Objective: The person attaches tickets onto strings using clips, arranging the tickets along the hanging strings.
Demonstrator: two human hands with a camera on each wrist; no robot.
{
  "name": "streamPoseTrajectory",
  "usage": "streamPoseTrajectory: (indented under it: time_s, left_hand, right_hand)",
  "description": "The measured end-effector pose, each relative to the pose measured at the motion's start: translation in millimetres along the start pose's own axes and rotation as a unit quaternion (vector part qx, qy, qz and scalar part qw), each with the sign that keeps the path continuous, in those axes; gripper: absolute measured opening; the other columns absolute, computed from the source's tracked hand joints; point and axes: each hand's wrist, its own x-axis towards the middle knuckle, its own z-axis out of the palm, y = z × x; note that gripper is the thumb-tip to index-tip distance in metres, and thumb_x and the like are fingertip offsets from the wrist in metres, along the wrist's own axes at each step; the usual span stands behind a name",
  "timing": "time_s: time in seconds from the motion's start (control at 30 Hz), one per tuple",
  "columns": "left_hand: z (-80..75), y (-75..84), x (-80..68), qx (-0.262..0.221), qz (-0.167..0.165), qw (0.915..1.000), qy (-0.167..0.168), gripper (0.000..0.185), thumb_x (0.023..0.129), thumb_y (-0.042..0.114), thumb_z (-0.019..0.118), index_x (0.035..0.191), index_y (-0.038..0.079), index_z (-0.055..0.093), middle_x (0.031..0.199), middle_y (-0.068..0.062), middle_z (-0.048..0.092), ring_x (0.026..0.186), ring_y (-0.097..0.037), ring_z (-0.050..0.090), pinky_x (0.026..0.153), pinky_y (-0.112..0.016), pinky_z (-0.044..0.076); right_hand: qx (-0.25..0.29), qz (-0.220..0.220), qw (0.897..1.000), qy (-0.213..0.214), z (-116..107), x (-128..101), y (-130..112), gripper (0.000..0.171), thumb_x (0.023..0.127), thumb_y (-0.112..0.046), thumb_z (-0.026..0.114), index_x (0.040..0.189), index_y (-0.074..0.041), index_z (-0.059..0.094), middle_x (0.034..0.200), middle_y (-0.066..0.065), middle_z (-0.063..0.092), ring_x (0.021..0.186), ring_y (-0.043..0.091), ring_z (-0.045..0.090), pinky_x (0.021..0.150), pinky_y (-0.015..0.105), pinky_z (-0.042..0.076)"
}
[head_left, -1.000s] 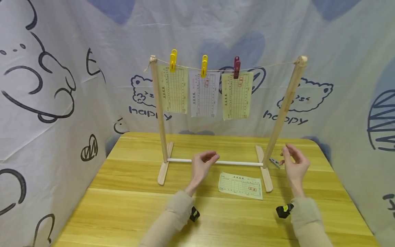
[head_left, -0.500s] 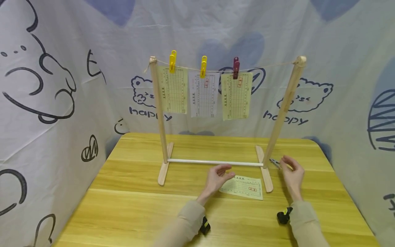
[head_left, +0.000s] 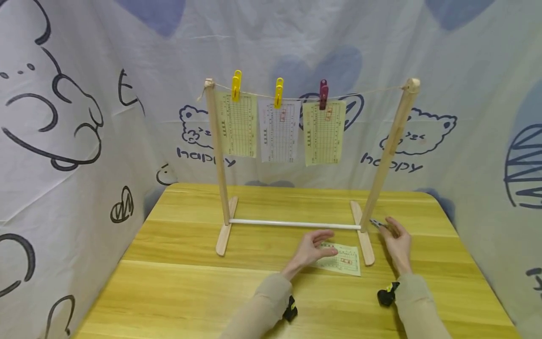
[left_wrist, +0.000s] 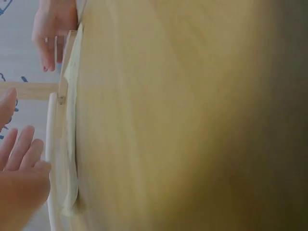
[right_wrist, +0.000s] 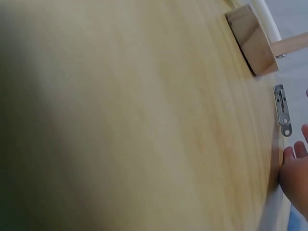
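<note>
My left hand [head_left: 311, 250] hovers over the left part of a pale yellow printed slip [head_left: 348, 267], thumb and fingers spread apart. The slip lies on the table in front of the rack and carries a red stamp; the left wrist view shows its raised, wavy edge [left_wrist: 72, 144]. To the right of the rack, my right hand [head_left: 399, 242] reaches toward a grey clothespin [head_left: 375, 223] lying by the post. In the right wrist view that clothespin [right_wrist: 282, 111] shows just beyond the fingertips, with a gap between.
A wooden rack [head_left: 383, 162] with a white crossbar [head_left: 292, 223] stands across the table [head_left: 182, 292]. From its string hang three slips, held by two yellow clothespins [head_left: 278, 94] and a dark red clothespin [head_left: 323, 95]. A patterned cloth [head_left: 271, 28] surrounds the table.
My left hand has moved right and toward me, from the crossbar to over the loose slip. My right hand has come down and slightly left, close to the grey clothespin.
</note>
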Motion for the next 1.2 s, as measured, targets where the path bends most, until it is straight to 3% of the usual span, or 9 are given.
streamPoseTrajectory:
  time_s: [0.07, 0.17, 0.23, 0.33, 0.5, 0.8, 1.2]
  left_hand:
    - [2.7, -1.1, 2.5, 0.014, 0.003, 0.9999, -0.008, 0.054, 0.088, 0.004, 0.076, 0.137, -0.004, 0.055, 0.140, -0.023, 0.060, 0.133, -0.040, 0.056, 0.114, -0.053, 0.044]
    - [6.0, -2.3, 5.7, 0.035, 0.003, 0.9993, -0.009, 0.053, 0.087, 0.004, 0.077, 0.136, -0.004, 0.057, 0.137, -0.022, 0.063, 0.129, -0.039, 0.059, 0.112, -0.053, 0.047]
    - [7.1, -3.0, 7.1, 0.050, -0.003, 0.9987, -0.007, 0.053, 0.086, 0.003, 0.078, 0.135, -0.004, 0.058, 0.135, -0.021, 0.064, 0.127, -0.037, 0.061, 0.112, -0.050, 0.048]
    - [8.0, -4.5, 8.1, 0.071, -0.021, 0.9972, -0.005, 0.053, 0.086, 0.004, 0.078, 0.135, -0.002, 0.059, 0.136, -0.018, 0.065, 0.128, -0.033, 0.061, 0.113, -0.044, 0.048]
    - [8.9, -5.4, 7.8, 0.100, -0.050, 0.9936, -0.017, 0.059, 0.084, 0.003, 0.079, 0.138, -0.001, 0.056, 0.141, -0.016, 0.061, 0.134, -0.031, 0.057, 0.117, -0.041, 0.043]
    - [1.3, -4.3, 2.6, 0.178, -0.043, 0.9828, -0.022, 0.065, 0.077, -0.004, 0.082, 0.137, -0.001, 0.057, 0.142, -0.017, 0.060, 0.133, -0.034, 0.055, 0.116, -0.044, 0.044]
    - [-26.8, 3.7, -17.9, 0.252, -0.079, 0.9644, 0.006, 0.064, 0.079, 0.000, 0.082, 0.137, -0.001, 0.056, 0.154, -0.017, 0.048, 0.143, -0.040, 0.044, 0.121, -0.052, 0.036]
  right_hand:
    - [-0.014, 0.014, 0.999, -0.027, -2.8, 1.4, 1.0, 0.052, 0.101, -0.014, 0.059, 0.150, -0.003, 0.045, 0.162, 0.015, 0.037, 0.145, 0.031, 0.043, 0.104, 0.007, 0.042]
    - [-0.026, 0.026, 0.997, -0.065, -6.7, 3.6, 2.3, 0.057, 0.102, -0.014, 0.059, 0.154, -0.002, 0.038, 0.167, 0.013, 0.027, 0.151, 0.033, 0.033, 0.122, 0.029, 0.036]
    - [-0.025, 0.025, 0.996, -0.085, -8.2, 5.1, 3.6, 0.060, 0.101, -0.012, 0.059, 0.155, 0.000, 0.034, 0.168, 0.014, 0.023, 0.153, 0.034, 0.029, 0.126, 0.042, 0.029]
    - [-0.037, 0.019, 0.993, -0.111, -9.9, 6.0, 5.2, 0.063, 0.102, -0.012, 0.058, 0.156, 0.001, 0.029, 0.169, 0.015, 0.019, 0.154, 0.036, 0.025, 0.127, 0.049, 0.025]
    - [-0.072, 0.013, 0.986, -0.147, -12.6, 5.4, 5.4, 0.068, 0.102, -0.015, 0.058, 0.159, 0.000, 0.022, 0.170, 0.016, 0.012, 0.155, 0.040, 0.019, 0.127, 0.054, 0.020]
    - [-0.148, -0.008, 0.973, -0.174, -12.9, 6.5, 3.9, 0.067, 0.103, -0.019, 0.056, 0.158, 0.002, 0.023, 0.168, 0.023, 0.014, 0.153, 0.048, 0.016, 0.125, 0.062, 0.019]
    - [-0.158, -0.029, 0.970, -0.180, -19.8, 5.2, 6.1, 0.061, 0.103, -0.015, 0.055, 0.154, 0.005, 0.029, 0.164, 0.028, 0.020, 0.150, 0.050, 0.021, 0.123, 0.060, 0.023]
